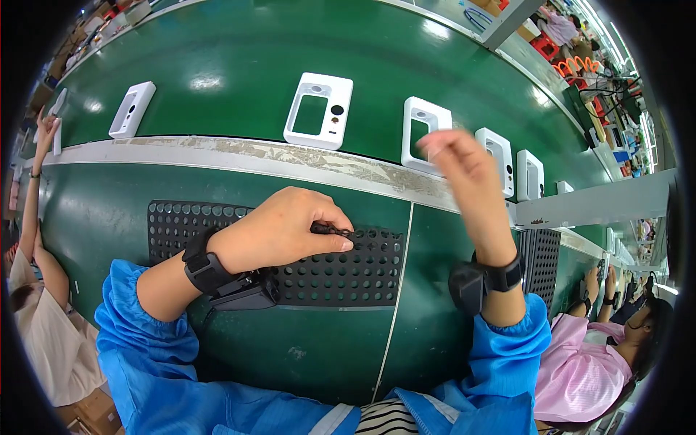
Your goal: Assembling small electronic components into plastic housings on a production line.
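A black tray with rows of round holes (341, 272) lies on the green table in front of me, some of its holes looking glassy. My left hand (283, 225) is over it, thumb and index finger closed on a small black piece (330, 229) whose kind I cannot make out. Farther right, my right hand (467, 163) is raised with bent fingers, blurred by motion. It overlaps a white plastic housing with a rectangular opening (409, 148) on the far green surface; whether it touches the housing, I cannot tell. Both wrists wear black straps with dark devices.
More white housings (344, 109) stand along the green surface beyond a worn pale rail (239, 150). A grey metal bar (602, 201) juts in from the right, near another black tray (541, 264). Co-workers sit on both sides; one arm (32, 196) reaches out at far left.
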